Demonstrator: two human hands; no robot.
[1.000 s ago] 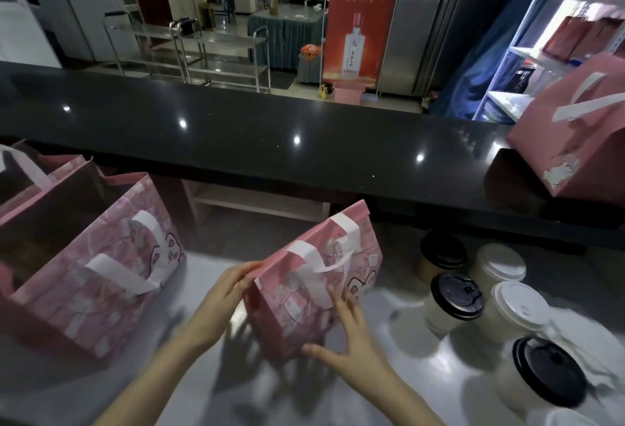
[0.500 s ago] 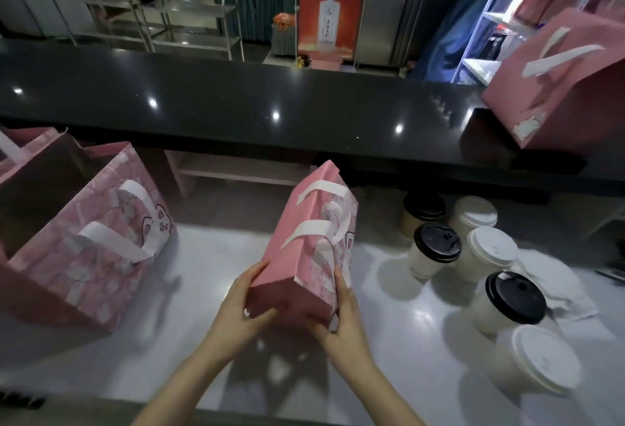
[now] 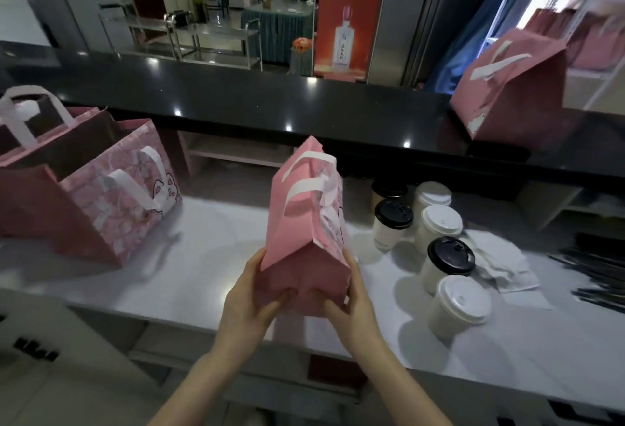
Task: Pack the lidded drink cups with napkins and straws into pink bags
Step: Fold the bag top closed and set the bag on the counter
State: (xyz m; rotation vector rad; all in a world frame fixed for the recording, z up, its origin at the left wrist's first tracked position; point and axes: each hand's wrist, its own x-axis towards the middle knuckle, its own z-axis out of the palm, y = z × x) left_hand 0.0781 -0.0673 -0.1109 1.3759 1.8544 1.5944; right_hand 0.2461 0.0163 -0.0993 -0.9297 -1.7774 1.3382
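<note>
A small pink bag [image 3: 297,222] with white handles is tilted away from me, its folded bottom facing me. My left hand [image 3: 250,300] grips the bottom's left side and my right hand [image 3: 351,300] grips its right side, thumbs pressed on the base. To the right stand several lidded drink cups: a black-lidded cup [image 3: 392,226], a white-lidded cup [image 3: 439,229], another black-lidded cup [image 3: 446,263] and a nearer white-lidded cup [image 3: 460,307]. White napkins [image 3: 504,263] lie beyond the cups. Dark wrapped straws [image 3: 595,270] lie at the far right.
A large open pink bag [image 3: 101,202] stands at the left on the white counter [image 3: 203,273]. Another pink bag [image 3: 514,94] sits on the raised black bar top [image 3: 236,97] at the right. Shelves with more pink bags are at the far right.
The small bag went from lying flat on the counter to being lifted and turned bottom toward me. Both hands shifted from its sides to its base.
</note>
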